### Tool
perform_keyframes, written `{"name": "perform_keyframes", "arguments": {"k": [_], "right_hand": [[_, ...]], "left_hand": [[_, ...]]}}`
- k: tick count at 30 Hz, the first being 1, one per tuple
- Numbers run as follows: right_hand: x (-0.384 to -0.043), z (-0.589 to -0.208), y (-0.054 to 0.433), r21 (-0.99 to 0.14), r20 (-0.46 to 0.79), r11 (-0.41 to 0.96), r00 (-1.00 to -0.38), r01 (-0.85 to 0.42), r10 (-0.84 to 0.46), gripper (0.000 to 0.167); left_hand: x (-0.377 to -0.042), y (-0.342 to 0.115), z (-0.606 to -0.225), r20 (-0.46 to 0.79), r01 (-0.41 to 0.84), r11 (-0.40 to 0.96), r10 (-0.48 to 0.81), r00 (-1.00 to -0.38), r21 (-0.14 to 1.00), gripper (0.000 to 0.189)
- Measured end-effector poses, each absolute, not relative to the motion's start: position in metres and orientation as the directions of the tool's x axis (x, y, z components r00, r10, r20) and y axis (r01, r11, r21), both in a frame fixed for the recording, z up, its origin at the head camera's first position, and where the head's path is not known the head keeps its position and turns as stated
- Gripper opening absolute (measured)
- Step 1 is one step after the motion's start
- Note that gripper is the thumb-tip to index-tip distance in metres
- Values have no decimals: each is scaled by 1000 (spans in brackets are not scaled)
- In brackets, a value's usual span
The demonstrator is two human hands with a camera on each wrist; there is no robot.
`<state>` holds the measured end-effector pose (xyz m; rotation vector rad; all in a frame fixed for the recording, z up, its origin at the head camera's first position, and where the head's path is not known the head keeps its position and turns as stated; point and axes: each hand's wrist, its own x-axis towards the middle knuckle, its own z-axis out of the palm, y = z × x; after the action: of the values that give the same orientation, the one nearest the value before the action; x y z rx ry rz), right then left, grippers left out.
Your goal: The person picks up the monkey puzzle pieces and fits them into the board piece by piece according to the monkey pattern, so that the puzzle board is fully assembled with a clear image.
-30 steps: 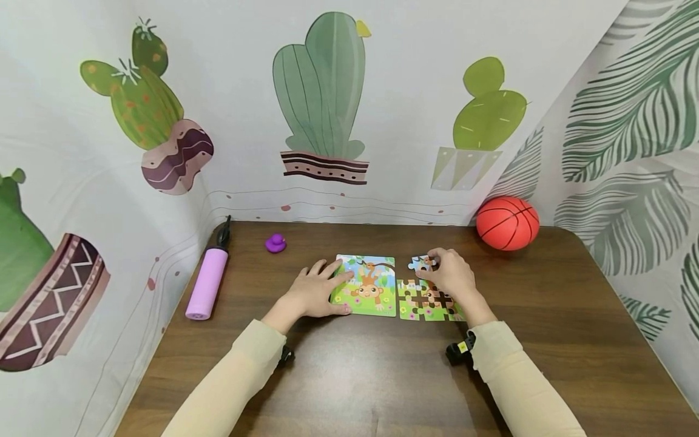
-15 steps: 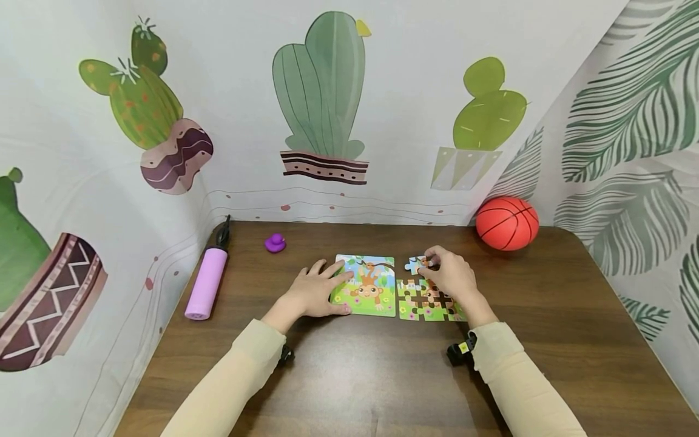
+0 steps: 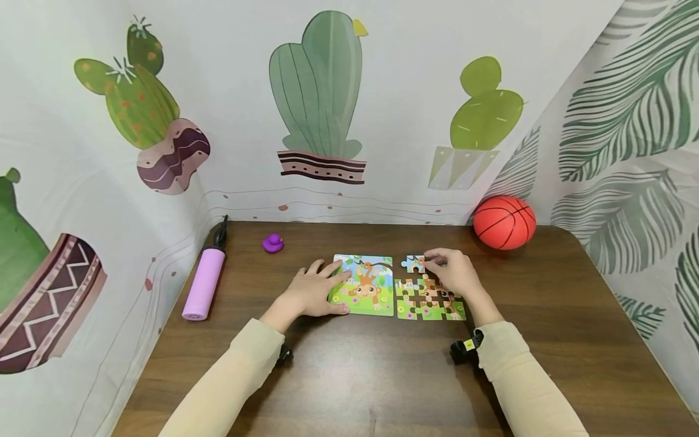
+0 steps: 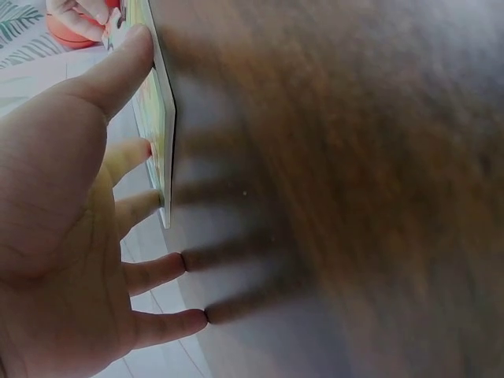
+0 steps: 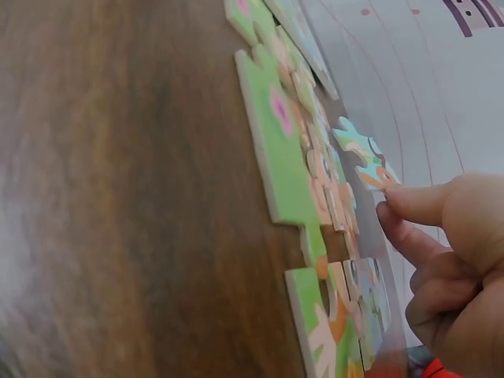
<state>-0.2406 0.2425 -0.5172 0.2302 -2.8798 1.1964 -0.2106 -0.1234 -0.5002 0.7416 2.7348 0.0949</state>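
Observation:
My left hand [image 3: 314, 292] rests spread at the left side of a square picture board [image 3: 357, 304] showing a monkey. In the left wrist view, the thumb and two fingers touch the board's edge, and the other two fingertips reach the table. Between thumb and forefinger, my right hand [image 3: 457, 273] pinches a light blue puzzle piece [image 3: 413, 263] by its right end. The right wrist view shows this piece [image 5: 364, 155] tilted, beyond the joined pieces. Those joined puzzle pieces [image 3: 431, 311] form lower rows of a matching monkey picture, right of the board. My right hand partly covers their upper right.
A purple rubber duck [image 3: 273, 243] stands back left, near a pink hand pump [image 3: 204, 284] with a black end. A red basketball [image 3: 505, 222] sits at the back right. Behind the wooden table [image 3: 349, 376] hangs a cactus-print cloth [image 3: 235, 121].
My right hand has shifted the pinched piece slightly left, and its fingertips now cover less of it. My left hand stays on the board. The head view has shifted a little.

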Motion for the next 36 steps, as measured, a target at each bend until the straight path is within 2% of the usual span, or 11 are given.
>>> {"name": "perform_keyframes", "arguments": {"k": [10,18,26,36], "right_hand": [[-240,-513,216,-799,65,588,-990,-127,-124,15],[-240,-512,172,-837,-23,542,-985,-72,-168,17],[-244,-515,138,-820,-44,569,-984,-63,-172,17],[-245,-517,124,-791,-90,612,-983,-25,-157,18]], "left_hand": [[-210,-124,-499,-270,485,863,505,-820,141,91],[-209,-123,-496,-258,489,859,513,-819,154,90],[-211,-123,-497,-258,481,863,505,-824,155,90],[-214,-120,-498,-261,470,868,497,-828,163,94]]}}
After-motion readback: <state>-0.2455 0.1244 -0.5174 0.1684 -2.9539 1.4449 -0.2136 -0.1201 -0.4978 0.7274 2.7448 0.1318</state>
